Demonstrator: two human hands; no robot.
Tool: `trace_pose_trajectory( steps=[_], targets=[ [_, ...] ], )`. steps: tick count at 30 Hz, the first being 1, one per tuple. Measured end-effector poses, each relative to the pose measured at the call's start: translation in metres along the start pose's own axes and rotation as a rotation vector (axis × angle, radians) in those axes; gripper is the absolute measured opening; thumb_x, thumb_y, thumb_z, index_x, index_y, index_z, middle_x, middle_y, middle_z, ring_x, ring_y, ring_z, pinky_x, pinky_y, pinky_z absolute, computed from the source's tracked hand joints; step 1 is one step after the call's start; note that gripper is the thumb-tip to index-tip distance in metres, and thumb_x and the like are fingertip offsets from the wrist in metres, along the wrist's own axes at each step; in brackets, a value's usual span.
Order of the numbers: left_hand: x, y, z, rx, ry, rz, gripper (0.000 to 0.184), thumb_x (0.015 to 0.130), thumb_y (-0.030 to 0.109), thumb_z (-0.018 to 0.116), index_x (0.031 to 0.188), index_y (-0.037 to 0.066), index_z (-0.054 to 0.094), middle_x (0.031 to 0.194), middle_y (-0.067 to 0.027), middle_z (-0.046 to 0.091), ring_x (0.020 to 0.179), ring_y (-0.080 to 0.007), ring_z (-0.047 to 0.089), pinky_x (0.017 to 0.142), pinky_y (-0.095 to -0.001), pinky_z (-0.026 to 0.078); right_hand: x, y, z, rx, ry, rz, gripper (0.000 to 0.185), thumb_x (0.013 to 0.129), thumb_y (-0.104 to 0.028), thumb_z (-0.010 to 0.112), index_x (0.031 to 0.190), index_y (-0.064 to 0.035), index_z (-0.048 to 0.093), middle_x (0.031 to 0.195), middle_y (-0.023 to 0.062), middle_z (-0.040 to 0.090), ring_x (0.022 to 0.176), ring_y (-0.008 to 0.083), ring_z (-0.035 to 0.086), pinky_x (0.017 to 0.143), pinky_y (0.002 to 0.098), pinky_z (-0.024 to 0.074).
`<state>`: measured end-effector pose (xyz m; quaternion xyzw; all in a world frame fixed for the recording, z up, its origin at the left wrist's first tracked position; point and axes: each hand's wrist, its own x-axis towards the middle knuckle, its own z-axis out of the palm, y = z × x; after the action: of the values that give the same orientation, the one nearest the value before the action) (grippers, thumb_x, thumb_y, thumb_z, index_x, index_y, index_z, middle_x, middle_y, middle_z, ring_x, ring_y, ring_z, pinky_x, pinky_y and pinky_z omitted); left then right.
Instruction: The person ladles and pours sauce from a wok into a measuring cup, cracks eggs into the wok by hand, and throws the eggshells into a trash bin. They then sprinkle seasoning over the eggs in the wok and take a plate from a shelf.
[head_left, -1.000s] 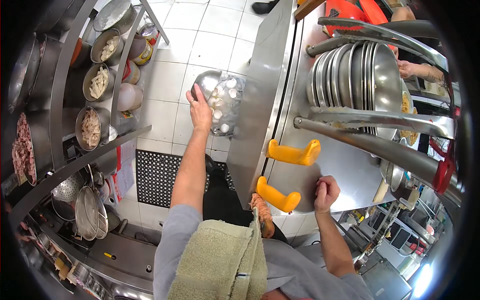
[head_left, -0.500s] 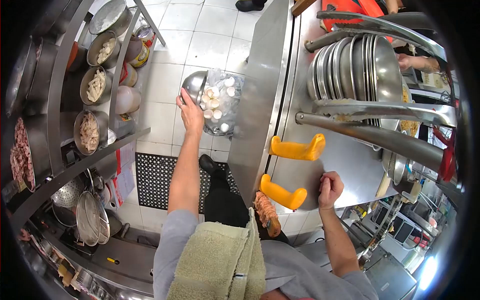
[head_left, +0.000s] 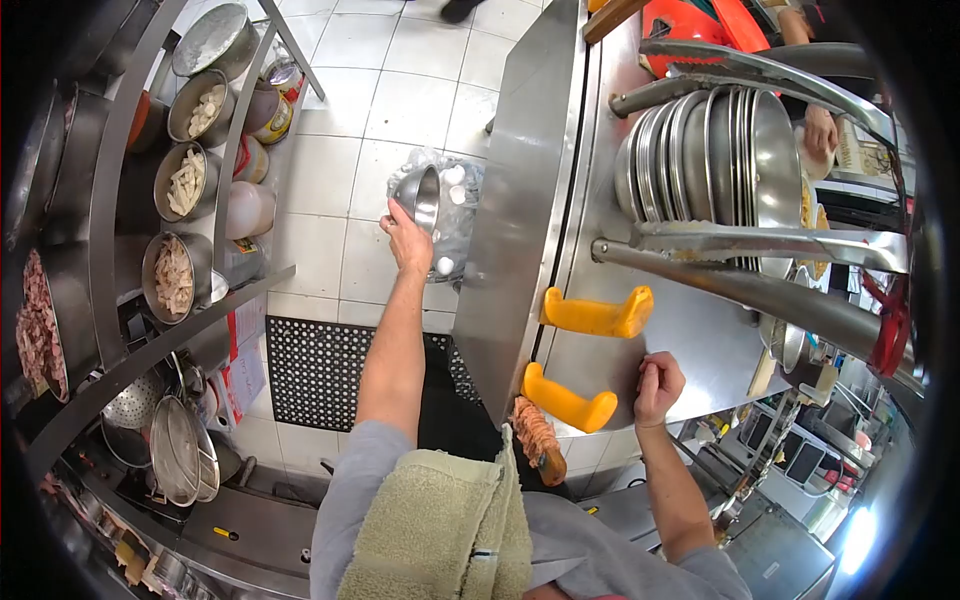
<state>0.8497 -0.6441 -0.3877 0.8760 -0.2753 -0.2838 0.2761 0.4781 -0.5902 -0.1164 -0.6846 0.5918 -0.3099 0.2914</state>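
Note:
My left hand [head_left: 409, 240] grips a metal bowl [head_left: 420, 198] by its rim. The bowl is tipped on its side over a clear plastic bag [head_left: 462, 222] down by the floor, its opening facing right. White eggshells [head_left: 446, 265] lie in the bag, several of them hidden behind the bowl. My right hand [head_left: 660, 388] is curled into a fist at the edge of the steel counter [head_left: 690, 335], with nothing visible in it. Two yellow handle-like pieces [head_left: 597, 313] sit on the counter's edge, left of this fist.
Stacked metal plates [head_left: 700, 165] stand on edge in a rack on the counter, with metal tongs [head_left: 770, 240] hanging in front. A shelf [head_left: 150, 360] at left bears pots of cut food. Another person's hand [head_left: 820, 130] shows at upper right. A perforated black mat [head_left: 320, 370] covers part of the floor.
My left hand has moved the bowl right and slightly down, over the bag, and tipped it so its inside shows. It now covers many eggshells. My right fist stays put.

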Motion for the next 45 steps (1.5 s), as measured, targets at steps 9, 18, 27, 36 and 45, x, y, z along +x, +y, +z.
trace_pose_trajectory(
  steps=[9, 18, 27, 36, 45],
  targets=[
    [0.007, -0.007, 0.021, 0.044, -0.043, -0.022, 0.076, 0.080, -0.001, 0.055, 0.144, 0.010, 0.016, 0.130, -0.0338, 0.030, 0.093, -0.0500, 0.058, 0.085, -0.0520, 0.047, -0.001, 0.000, -0.001, -0.010, -0.002, 0.005, 0.008, 0.085, 0.000, 0.050, 0.083, 0.0019, 0.058, 0.067, 0.0061, 0.054, 0.046, 0.0085, 0.042, 0.044, 0.0234, 0.0313],
    [0.004, -0.006, 0.017, 0.045, -0.016, 0.031, 0.076, 0.081, -0.005, 0.051, 0.146, 0.007, 0.014, 0.136, -0.0341, 0.026, 0.095, -0.0493, 0.059, 0.083, -0.0506, 0.049, -0.002, -0.004, 0.001, 0.029, 0.017, 0.031, 0.008, 0.085, 0.001, 0.050, 0.083, 0.0017, 0.058, 0.066, 0.0059, 0.054, 0.047, 0.0093, 0.043, 0.045, 0.0235, 0.0331],
    [-0.017, 0.009, -0.018, 0.350, 0.136, 0.585, 0.073, 0.084, -0.007, 0.049, 0.147, 0.015, 0.020, 0.139, -0.0278, 0.027, 0.099, -0.0436, 0.058, 0.087, -0.0463, 0.052, 0.000, -0.005, 0.002, -0.035, 0.043, -0.018, 0.010, 0.085, 0.001, 0.050, 0.080, 0.0013, 0.059, 0.065, 0.0066, 0.055, 0.055, 0.0123, 0.050, 0.051, 0.0252, 0.0372],
    [-0.026, 0.026, -0.061, -0.514, 0.318, 0.139, 0.072, 0.082, -0.005, 0.048, 0.145, 0.011, 0.018, 0.139, -0.0251, 0.027, 0.101, -0.0389, 0.057, 0.076, -0.0456, 0.055, 0.000, -0.004, 0.000, 0.036, 0.031, -0.044, 0.009, 0.087, 0.001, 0.051, 0.084, 0.0021, 0.060, 0.068, 0.0057, 0.057, 0.058, 0.0109, 0.051, 0.053, 0.0240, 0.0403],
    [-0.131, -0.059, -0.196, -1.607, -0.153, 0.006, 0.005, 0.080, 0.000, 0.057, 0.078, 0.005, 0.056, 0.074, -0.0050, 0.055, 0.075, -0.0180, 0.057, 0.076, -0.0307, 0.051, -0.027, -0.020, -0.059, 0.526, -0.198, -0.002, 0.028, 0.095, -0.015, 0.049, 0.117, 0.0014, 0.055, 0.086, 0.0062, 0.065, 0.063, 0.0118, 0.055, 0.059, 0.0276, 0.0470]
  ],
)
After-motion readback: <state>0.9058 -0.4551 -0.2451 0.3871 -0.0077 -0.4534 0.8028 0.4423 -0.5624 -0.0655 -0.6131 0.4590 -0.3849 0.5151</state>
